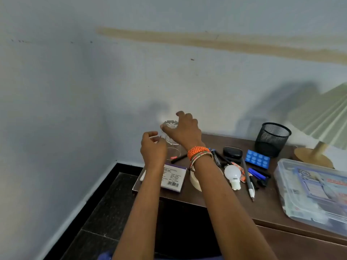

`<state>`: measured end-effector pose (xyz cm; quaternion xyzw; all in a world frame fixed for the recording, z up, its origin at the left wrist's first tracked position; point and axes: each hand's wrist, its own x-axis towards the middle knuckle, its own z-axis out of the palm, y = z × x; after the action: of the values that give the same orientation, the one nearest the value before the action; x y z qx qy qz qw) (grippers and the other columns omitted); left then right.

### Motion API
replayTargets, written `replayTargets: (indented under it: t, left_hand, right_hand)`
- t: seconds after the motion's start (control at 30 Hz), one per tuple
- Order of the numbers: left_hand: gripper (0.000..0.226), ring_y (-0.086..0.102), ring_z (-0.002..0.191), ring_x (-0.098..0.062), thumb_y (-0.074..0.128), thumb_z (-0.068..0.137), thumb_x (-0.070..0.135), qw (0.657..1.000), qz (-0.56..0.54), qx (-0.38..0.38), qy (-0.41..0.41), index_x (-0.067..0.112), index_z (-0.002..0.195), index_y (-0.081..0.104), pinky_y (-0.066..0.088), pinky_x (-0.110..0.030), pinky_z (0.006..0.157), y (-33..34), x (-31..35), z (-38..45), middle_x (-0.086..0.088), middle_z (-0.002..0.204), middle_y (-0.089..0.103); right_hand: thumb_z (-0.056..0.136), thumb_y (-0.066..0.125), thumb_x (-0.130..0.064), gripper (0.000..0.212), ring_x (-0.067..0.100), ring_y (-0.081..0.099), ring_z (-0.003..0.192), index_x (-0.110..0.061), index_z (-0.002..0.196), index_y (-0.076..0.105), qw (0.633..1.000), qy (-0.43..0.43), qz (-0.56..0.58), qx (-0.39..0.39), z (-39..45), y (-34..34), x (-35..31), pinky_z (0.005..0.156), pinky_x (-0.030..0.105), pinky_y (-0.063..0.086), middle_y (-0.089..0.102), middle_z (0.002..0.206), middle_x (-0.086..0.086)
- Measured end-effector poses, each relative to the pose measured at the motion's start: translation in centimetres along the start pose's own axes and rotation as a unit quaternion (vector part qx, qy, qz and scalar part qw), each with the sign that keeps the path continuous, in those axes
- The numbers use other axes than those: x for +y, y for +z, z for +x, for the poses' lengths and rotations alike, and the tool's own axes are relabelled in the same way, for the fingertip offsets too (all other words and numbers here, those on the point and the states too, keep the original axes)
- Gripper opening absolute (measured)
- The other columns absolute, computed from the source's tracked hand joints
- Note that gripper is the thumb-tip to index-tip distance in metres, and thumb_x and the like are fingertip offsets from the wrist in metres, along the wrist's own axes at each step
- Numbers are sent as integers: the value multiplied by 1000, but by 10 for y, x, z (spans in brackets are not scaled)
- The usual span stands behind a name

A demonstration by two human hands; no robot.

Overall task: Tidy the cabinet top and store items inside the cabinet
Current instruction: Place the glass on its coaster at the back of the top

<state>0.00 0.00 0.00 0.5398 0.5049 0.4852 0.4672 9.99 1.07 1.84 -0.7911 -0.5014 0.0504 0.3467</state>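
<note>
A clear faceted glass stands at the back left corner of the brown cabinet top, against the wall. My right hand, with orange bangles on its wrist, lies over the glass's top, and its thumb and fingers curl around the rim. My left hand hovers just left of the glass with loosely curled fingers and holds nothing. In front of the glass lie a black marker and a purple-and-white stamp pad box.
Right of my arms lie a tape roll, a white bulb, several pens, a black case and a blue box. Behind stand a black mesh cup and a lamp. A clear lidded container fills the right.
</note>
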Motion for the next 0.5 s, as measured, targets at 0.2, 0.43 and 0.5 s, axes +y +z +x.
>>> replayTargets:
  t: [0.2, 0.43, 0.5]
  left_hand:
    - [17, 56, 69, -15, 48, 85, 8, 986, -97, -28, -135, 12, 100, 52, 50, -27, 57, 3, -9, 14, -5, 87, 56]
    - [22, 51, 60, -15, 43, 91, 14, 897, -320, -73, -296, 4, 109, 52, 44, -17, 42, 21, 0, 2, -9, 78, 56]
    - [26, 58, 76, -19, 44, 92, 15, 864, -375, -82, -326, 0, 114, 47, 54, -25, 62, 22, -2, 4, -15, 90, 57]
  right_hand:
    - [81, 62, -50, 58, 29, 54, 112, -18, 126, 46, 1000, 7, 8, -22, 0, 9, 5, 84, 35, 43, 51, 125, 9]
    - [77, 69, -39, 57, 29, 59, 103, -15, 121, 44, 1000, 6, -27, -9, -8, 8, 2, 72, 30, 39, 59, 114, 9]
    - [73, 73, -37, 57, 30, 60, 101, -12, 118, 47, 1000, 5, -18, 4, -8, 5, 0, 72, 30, 42, 60, 111, 9]
